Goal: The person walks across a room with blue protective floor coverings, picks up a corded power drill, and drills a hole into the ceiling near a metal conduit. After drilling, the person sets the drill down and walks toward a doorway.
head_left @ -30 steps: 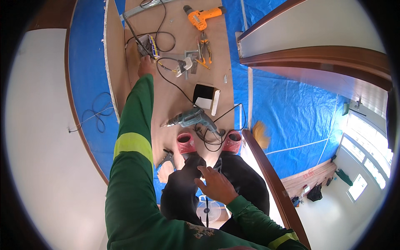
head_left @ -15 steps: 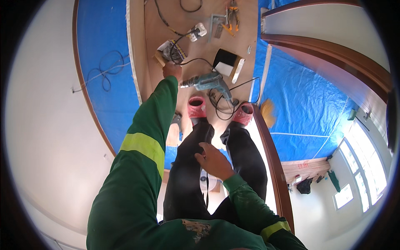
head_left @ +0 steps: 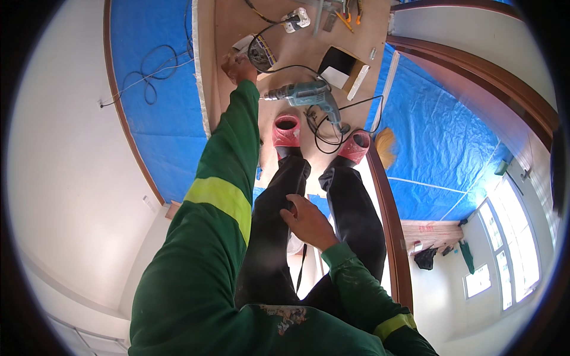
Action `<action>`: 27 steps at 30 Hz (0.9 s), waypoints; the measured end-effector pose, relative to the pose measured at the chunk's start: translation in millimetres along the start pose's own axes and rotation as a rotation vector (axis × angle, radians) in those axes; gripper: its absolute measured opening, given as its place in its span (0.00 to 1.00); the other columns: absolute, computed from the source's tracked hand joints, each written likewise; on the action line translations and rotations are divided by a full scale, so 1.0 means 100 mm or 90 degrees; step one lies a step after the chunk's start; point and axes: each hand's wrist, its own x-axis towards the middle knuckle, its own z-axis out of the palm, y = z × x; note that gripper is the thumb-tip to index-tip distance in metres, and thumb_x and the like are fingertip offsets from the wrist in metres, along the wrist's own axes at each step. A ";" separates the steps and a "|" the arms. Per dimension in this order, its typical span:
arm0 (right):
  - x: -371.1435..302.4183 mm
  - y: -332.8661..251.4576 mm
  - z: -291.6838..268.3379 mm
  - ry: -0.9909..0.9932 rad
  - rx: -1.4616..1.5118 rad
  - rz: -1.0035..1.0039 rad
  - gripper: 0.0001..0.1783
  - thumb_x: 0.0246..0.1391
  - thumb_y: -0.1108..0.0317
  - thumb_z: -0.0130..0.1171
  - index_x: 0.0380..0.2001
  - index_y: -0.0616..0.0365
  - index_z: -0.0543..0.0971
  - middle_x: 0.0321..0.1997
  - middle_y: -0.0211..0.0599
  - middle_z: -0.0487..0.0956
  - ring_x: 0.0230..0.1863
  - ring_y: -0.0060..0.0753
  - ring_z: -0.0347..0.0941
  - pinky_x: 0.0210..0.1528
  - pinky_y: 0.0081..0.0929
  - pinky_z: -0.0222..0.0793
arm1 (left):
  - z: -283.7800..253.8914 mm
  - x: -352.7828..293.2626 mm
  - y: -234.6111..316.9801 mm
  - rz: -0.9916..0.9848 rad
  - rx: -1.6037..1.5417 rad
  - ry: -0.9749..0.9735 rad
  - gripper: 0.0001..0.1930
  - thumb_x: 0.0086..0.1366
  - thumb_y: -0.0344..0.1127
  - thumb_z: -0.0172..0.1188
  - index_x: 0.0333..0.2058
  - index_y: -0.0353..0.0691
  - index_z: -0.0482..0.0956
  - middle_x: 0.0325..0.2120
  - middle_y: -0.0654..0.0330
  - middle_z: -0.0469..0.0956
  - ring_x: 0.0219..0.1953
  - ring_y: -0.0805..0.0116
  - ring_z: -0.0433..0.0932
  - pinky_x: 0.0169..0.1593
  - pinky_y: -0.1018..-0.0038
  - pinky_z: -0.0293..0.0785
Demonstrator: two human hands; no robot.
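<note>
My left hand (head_left: 240,67) reaches down to the left end of a small opened cardboard box (head_left: 263,52) holding dark metal pieces. Its fingers are bent by the box flap; what they pinch is hidden. Just right of that hand a teal power drill (head_left: 306,94) lies on its side, its bit toward the box and its black cable looped around it. My right hand (head_left: 311,223) rests over my thigh with thumb and fingers apart, holding nothing.
Beyond the drill sit an open brown box (head_left: 341,66), a white socket block (head_left: 295,21) and a metal square (head_left: 319,18) beside orange-handled pliers (head_left: 358,10). Blue sheeting (head_left: 427,130) covers floor on both sides. My red shoes (head_left: 287,129) stand near the drill. A brown door frame (head_left: 389,225) rises at right.
The view has shifted, so the floor things appear higher and more to the right. My left hand has moved forward and left along the small box. My right hand stays over my thigh.
</note>
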 end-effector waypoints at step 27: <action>-0.09 0.07 0.02 -0.007 -0.001 -0.021 0.30 0.70 0.55 0.63 0.66 0.64 0.74 0.54 0.54 0.81 0.53 0.55 0.81 0.58 0.46 0.77 | -0.29 -0.26 0.20 0.273 0.365 -0.082 0.12 0.67 0.41 0.69 0.46 0.44 0.88 0.54 0.49 0.78 0.56 0.42 0.77 0.58 0.51 0.78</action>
